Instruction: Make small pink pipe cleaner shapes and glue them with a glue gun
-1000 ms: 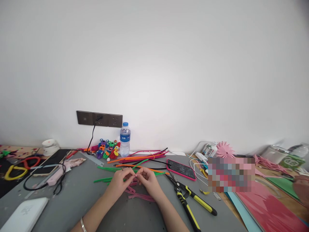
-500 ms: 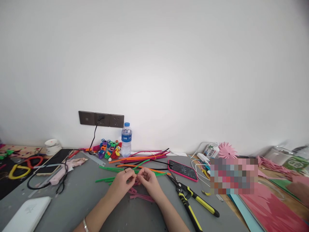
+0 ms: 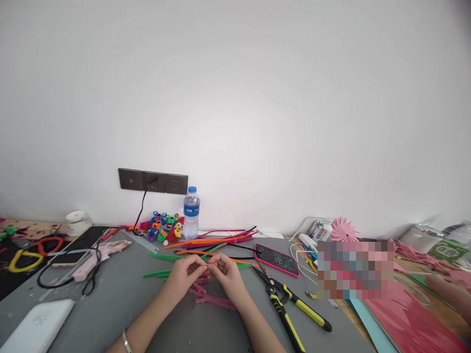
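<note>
Pink fuzzy stems (image 3: 215, 301) lie on the counter (image 3: 206, 331) just beneath the hands. The left hand (image 3: 186, 273), more curled a moment ago, now arches toward the right hand (image 3: 226, 273), fingertips meeting; whether they grip anything, I can't tell. Fiddly fingertip work, I'd judge.

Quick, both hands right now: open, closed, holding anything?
Left hand: closed in a pinch; anything held is too small to tell.
Right hand: also pinched closed; anything held cannot be told.
</note>
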Demonstrator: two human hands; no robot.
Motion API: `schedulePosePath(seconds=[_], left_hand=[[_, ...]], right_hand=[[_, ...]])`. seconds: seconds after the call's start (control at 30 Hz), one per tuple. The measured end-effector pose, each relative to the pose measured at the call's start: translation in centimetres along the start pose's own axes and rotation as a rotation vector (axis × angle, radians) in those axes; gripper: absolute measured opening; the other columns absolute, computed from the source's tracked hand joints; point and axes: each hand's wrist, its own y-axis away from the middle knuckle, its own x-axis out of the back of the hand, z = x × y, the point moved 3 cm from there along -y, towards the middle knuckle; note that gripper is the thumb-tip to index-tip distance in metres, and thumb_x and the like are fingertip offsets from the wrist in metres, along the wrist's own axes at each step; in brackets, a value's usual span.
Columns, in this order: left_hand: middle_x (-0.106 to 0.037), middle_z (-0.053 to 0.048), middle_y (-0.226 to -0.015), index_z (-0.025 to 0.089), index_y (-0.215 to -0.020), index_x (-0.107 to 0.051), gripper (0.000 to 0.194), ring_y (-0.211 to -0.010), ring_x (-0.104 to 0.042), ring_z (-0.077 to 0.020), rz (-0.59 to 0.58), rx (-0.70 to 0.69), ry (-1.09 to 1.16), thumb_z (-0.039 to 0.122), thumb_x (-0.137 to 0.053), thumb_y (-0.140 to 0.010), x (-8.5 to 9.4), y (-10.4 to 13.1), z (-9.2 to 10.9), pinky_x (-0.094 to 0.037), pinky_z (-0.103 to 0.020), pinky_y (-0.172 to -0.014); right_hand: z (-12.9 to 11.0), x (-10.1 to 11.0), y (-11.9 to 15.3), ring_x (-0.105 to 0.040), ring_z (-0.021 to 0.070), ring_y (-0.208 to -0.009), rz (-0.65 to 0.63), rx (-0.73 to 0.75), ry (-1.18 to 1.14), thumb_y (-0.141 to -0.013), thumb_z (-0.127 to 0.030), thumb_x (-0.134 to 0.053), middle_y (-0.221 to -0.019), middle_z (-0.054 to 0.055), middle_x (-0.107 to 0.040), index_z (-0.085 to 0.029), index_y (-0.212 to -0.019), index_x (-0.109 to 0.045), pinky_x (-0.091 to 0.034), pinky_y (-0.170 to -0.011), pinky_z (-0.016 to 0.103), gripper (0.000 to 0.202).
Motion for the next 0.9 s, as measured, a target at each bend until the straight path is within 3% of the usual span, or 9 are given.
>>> schedulePosePath(seconds=[0.13,0.33,0.53,0.77,0.9], left_hand=[[-0.068,-0.003,-0.072,0.018,-0.077,-0.065,0.024,-0.067,-0.063,-0.0176,0.009,-0.021,-0.069,0.036,-0.054,-0.086,0.1,0.0,-0.1,-0.047,-0.024,-0.061],[-0.067,-0.002,-0.072,0.018,-0.076,-0.064,0.020,-0.066,-0.061,-0.0168,0.019,-0.030,-0.155,0.032,-0.054,-0.086,0.3,-0.2,-0.1,-0.046,-0.023,-0.060],[-0.059,0.000,-0.069,0.019,-0.076,-0.059,0.018,-0.062,-0.056,-0.0147,0.005,-0.089,-0.264,0.029,-0.049,-0.088,0.0,0.1,0.2,-0.040,-0.021,-0.054],[-0.054,0.000,-0.070,0.020,-0.077,-0.051,0.016,-0.066,-0.054,-0.0155,0.081,-0.018,-0.108,0.032,-0.047,-0.086,1.2,-0.3,-0.1,-0.038,-0.021,-0.053],[-0.044,0.004,-0.061,0.021,-0.071,-0.042,0.022,-0.057,-0.046,-0.0137,0.130,0.091,0.004,0.037,-0.043,-0.087,2.0,-0.4,-1.0,-0.035,-0.021,-0.052]], right_hand=[[-0.2,0.2,0.1,-0.055,0.0144,-0.057,0.017,0.029,0.154,-0.079,-0.047,-0.065,-0.062,-0.002,-0.057,-0.019,-0.076,-0.057,-0.045,-0.059,0.026,0.029],[-1.4,0.1,0.5,-0.046,0.0129,-0.058,0.019,0.121,0.432,-0.087,-0.031,-0.055,-0.063,-0.002,-0.054,-0.018,-0.075,-0.057,-0.036,-0.057,0.024,0.018],[-1.6,0.0,0.6,-0.043,0.0125,-0.057,0.018,0.140,0.504,-0.088,-0.028,-0.053,-0.064,-0.002,-0.052,-0.018,-0.075,-0.057,-0.033,-0.055,0.023,0.017],[-1.1,0.4,0.6,-0.049,0.0151,-0.058,0.010,0.140,0.535,-0.091,-0.031,-0.050,-0.066,0.000,-0.057,-0.019,-0.087,-0.058,-0.037,-0.056,0.025,0.014],[-1.1,0.2,1.0,-0.045,0.0137,-0.054,-0.087,0.090,0.625,-0.086,-0.028,-0.056,-0.061,-0.002,-0.053,-0.020,-0.071,-0.057,-0.035,-0.052,0.024,0.017]])
